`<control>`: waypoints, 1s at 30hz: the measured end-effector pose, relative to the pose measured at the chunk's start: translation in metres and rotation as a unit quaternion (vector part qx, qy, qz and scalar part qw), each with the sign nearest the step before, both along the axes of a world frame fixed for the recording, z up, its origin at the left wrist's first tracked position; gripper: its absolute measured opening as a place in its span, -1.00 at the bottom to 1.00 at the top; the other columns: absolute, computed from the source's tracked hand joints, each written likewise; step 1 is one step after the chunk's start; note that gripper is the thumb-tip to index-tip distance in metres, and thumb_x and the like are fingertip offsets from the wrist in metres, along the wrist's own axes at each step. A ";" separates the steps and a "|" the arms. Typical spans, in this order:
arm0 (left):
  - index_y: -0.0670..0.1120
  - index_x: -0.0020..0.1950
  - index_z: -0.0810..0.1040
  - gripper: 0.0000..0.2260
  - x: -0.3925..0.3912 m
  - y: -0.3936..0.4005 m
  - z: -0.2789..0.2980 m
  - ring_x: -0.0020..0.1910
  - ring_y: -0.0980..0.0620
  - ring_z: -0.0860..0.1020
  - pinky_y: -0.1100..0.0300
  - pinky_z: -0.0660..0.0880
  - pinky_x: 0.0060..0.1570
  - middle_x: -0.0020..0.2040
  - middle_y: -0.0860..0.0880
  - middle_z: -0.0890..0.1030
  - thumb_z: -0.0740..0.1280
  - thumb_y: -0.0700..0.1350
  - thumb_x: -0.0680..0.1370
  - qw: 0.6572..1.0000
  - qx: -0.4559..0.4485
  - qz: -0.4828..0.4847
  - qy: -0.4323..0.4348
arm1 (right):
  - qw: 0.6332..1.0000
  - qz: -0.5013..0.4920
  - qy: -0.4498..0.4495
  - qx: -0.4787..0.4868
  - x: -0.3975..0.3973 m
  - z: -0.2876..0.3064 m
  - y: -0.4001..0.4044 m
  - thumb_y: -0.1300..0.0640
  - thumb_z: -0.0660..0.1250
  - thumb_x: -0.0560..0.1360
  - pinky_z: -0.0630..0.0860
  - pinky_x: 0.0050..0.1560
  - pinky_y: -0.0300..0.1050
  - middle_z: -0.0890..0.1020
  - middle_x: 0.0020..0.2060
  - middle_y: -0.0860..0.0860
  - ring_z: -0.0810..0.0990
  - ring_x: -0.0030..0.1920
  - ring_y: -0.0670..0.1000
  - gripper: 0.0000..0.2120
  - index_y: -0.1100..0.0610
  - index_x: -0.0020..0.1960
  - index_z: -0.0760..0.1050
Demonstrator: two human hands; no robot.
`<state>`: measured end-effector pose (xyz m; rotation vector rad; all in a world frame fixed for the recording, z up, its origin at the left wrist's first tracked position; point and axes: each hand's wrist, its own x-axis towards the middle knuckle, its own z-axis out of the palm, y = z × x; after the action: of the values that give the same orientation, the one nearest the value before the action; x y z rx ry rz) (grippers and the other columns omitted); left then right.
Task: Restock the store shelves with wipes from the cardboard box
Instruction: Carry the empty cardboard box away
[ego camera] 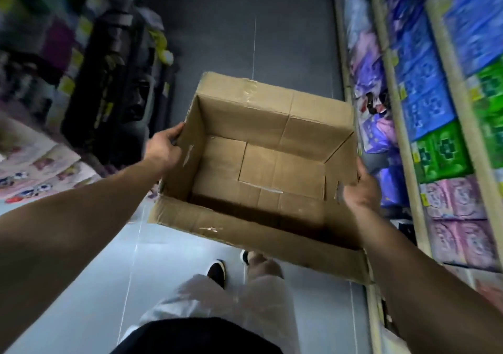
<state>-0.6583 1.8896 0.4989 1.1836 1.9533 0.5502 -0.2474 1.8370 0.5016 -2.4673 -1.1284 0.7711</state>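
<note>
An open brown cardboard box (261, 163) hangs in the air in front of me, held between both hands, its flaps up and nothing visible inside. My left hand (163, 148) grips the left wall with fingers curled over the edge. My right hand (360, 189) grips the right wall, thumb on the inside. Packs of wipes (427, 103) in blue, green, pink and purple fill the shelves on my right.
A dark shelf unit (109, 81) with blurred goods stands on the left, with pink printed packs (40, 168) lower down. The aisle floor (245, 40) runs ahead between the shelves. My legs and dark shoes (216, 272) show below the box.
</note>
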 end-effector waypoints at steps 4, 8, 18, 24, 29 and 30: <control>0.04 0.40 0.43 -0.52 0.021 0.121 -0.016 0.26 0.10 0.47 0.21 0.31 0.37 0.26 0.09 0.52 0.35 -0.21 0.50 0.999 -0.006 0.003 -0.035 | 1.000 -0.005 0.027 0.012 0.031 -0.021 0.123 0.36 0.24 0.44 0.47 0.28 0.02 0.49 0.33 0.07 0.50 0.28 0.15 -0.23 -0.26 0.48 0.20; 0.01 0.43 0.39 -0.52 0.059 0.238 -0.005 0.30 0.03 0.44 0.15 0.33 0.37 0.28 0.04 0.51 0.30 -0.27 0.53 1.000 0.003 0.007 -0.009 | 0.999 0.022 0.026 0.007 0.063 -0.028 0.255 0.33 0.27 0.44 0.44 0.31 -0.01 0.49 0.33 0.09 0.48 0.31 0.15 -0.25 -0.23 0.49 0.19; -0.05 0.40 0.42 -0.53 0.080 0.516 0.019 0.25 0.07 0.44 0.27 0.32 0.26 0.23 0.07 0.49 0.37 -0.15 0.49 0.999 0.042 0.022 -0.007 | 0.995 0.093 -0.016 0.015 0.091 -0.012 0.569 0.18 0.26 0.44 0.30 0.29 -0.09 0.50 0.33 0.10 0.50 0.27 0.17 -0.27 -0.29 0.50 0.14; 0.11 0.33 0.49 -0.52 0.058 0.728 -0.023 0.21 -0.08 0.55 0.03 0.41 0.32 0.20 0.00 0.61 0.34 -0.01 0.39 0.999 0.035 0.030 0.010 | 0.991 0.121 -0.026 0.043 0.082 -0.004 0.764 0.19 0.24 0.43 0.31 0.33 -0.02 0.46 0.36 0.17 0.46 0.31 0.20 -0.32 -0.09 0.52 0.21; 0.05 0.41 0.42 -0.56 0.099 0.863 0.015 0.28 -0.05 0.47 0.33 0.26 0.19 0.32 0.00 0.51 0.30 -0.20 0.54 0.999 0.020 0.043 0.023 | 0.991 0.104 -0.044 0.068 0.096 0.013 0.896 0.24 0.20 0.35 0.50 0.12 0.08 0.58 0.08 0.22 0.55 0.08 0.27 -0.24 -0.21 0.50 0.20; 0.06 0.42 0.41 -0.54 0.106 0.888 0.018 0.29 -0.06 0.47 0.32 0.27 0.19 0.34 0.01 0.50 0.29 -0.21 0.54 0.999 0.014 0.039 0.028 | 0.991 0.104 -0.035 0.070 0.102 0.015 0.919 0.22 0.18 0.36 0.52 0.09 0.11 0.58 0.07 0.22 0.56 0.07 0.27 -0.25 -0.23 0.50 0.20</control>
<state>-0.5522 2.7774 0.5168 1.1562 2.0526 0.5925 -0.1451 2.7559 0.5164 -2.3005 -1.4326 0.6413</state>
